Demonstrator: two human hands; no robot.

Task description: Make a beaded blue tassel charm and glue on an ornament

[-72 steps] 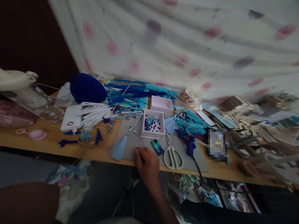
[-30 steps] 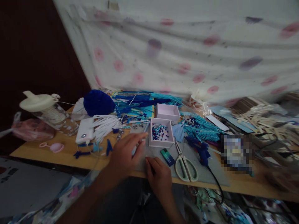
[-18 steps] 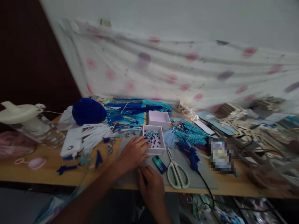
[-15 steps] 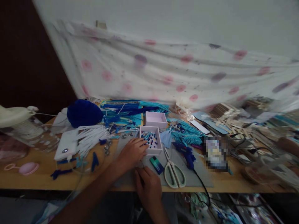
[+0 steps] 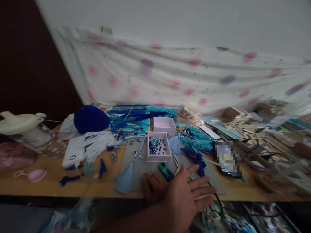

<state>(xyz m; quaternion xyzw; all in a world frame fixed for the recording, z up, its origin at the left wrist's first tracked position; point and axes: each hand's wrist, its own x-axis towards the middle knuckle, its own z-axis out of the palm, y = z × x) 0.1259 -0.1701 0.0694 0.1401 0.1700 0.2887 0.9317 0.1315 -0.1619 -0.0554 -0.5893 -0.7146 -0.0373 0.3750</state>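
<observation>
— Shifted since the earlier frame: the left hand (image 5: 183, 197), from the pale pink square box (image 5: 159, 158) to over the pale-handled metal scissors (image 5: 176, 159). State of fingers?
— Left fingers are spread wide; nothing is seen held. The right hand (image 5: 155, 187) is partly covered by the left; its fingers look curled, but how tightly, and whether anything is gripped, cannot be told.
— Scissors' position?
— On the grey mat (image 5: 139, 168) on the worktop (image 5: 107, 186), handles mostly hidden by the left hand. Blue and red beads (image 5: 157, 147) are contained in the box; a light-blue tassel (image 5: 125, 179) is laid left of it.
</observation>
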